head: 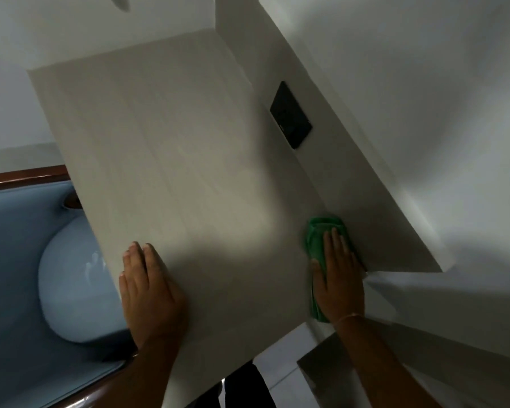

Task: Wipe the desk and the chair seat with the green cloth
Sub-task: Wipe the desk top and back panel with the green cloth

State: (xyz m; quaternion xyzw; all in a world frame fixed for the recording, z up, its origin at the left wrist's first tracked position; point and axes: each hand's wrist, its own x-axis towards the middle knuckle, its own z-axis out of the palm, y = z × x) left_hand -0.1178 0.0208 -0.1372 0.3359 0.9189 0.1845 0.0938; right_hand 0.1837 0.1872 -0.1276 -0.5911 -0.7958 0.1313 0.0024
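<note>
The pale wood-grain desk fills the middle of the head view, which is tilted. My right hand presses flat on the folded green cloth at the desk's right side, where the top meets the back panel. The cloth sticks out beyond my fingertips and under my wrist. My left hand rests palm down on the desk's left edge, fingers together, holding nothing. The chair with light blue upholstery and a dark wooden frame stands left of the desk, partly tucked under it.
A black socket plate is set in the panel along the desk's right side. White walls rise behind the desk and to the right. A white ledge juts out just right of my right wrist. Dark trousers show below the desk's near edge.
</note>
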